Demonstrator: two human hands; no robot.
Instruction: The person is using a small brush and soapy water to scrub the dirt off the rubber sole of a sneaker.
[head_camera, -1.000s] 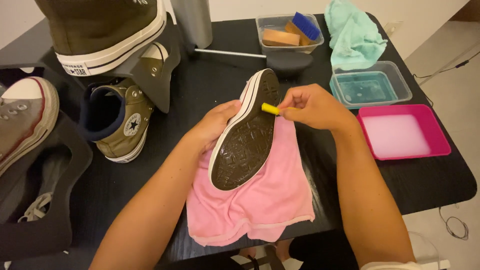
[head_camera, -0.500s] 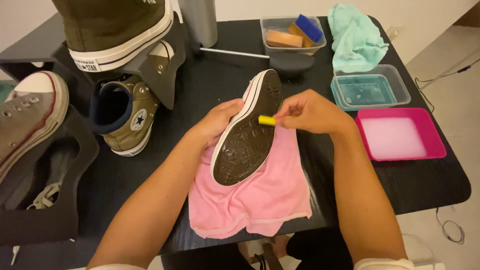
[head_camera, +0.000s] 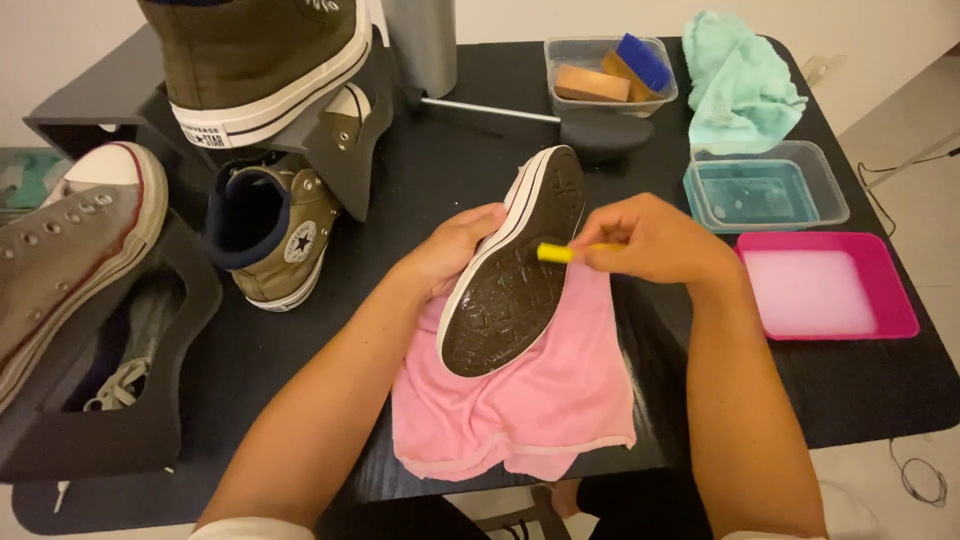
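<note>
Fingers of your right hand (head_camera: 655, 240) pinch a small yellow brush (head_camera: 556, 252), its tip on the dark sole of the sneaker (head_camera: 512, 275). Your left hand (head_camera: 455, 250) clasps the sneaker's side, holding it sole-up over the pink cloth (head_camera: 530, 400). Brace the shoe firmly and use short strokes along the tread grooves. To the right sit a pink tray (head_camera: 895, 300) of milky liquid and a clear tub (head_camera: 835, 205) of water; the olive sneaker (head_camera: 280, 240) carries a round star patch.
</note>
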